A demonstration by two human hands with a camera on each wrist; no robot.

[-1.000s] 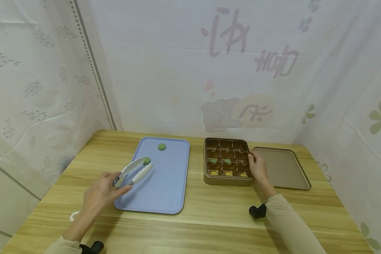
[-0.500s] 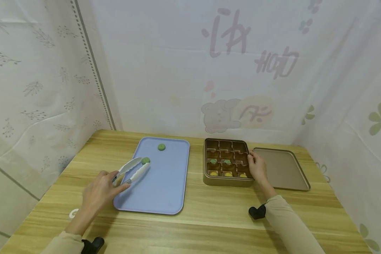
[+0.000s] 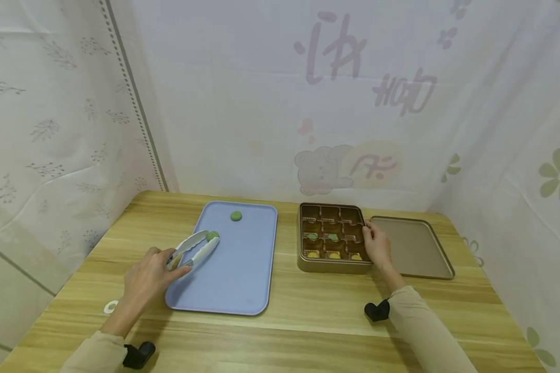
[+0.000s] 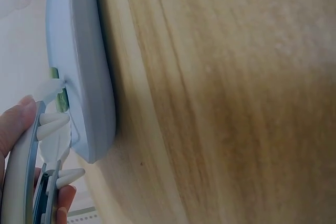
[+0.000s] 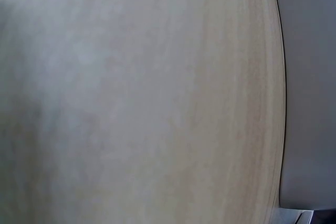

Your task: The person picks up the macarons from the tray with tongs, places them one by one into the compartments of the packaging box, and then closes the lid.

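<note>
Tongs [image 3: 193, 249], gripped by the left hand [image 3: 144, 280], pinch a green ball [image 3: 211, 236] over the blue tray [image 3: 242, 280], while the right hand [image 3: 378, 247] rests against the compartmented tin [image 3: 333, 265], its fingers apparently curled on the rim.

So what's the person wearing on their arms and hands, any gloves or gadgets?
No gloves: the left hand and the right hand are bare. Both arms are covered by long, plain beige sleeves that end at the wrists. A small black device is strapped under the right wrist, and a matching black one sits at the left cuff. No rings or markings show.
</note>
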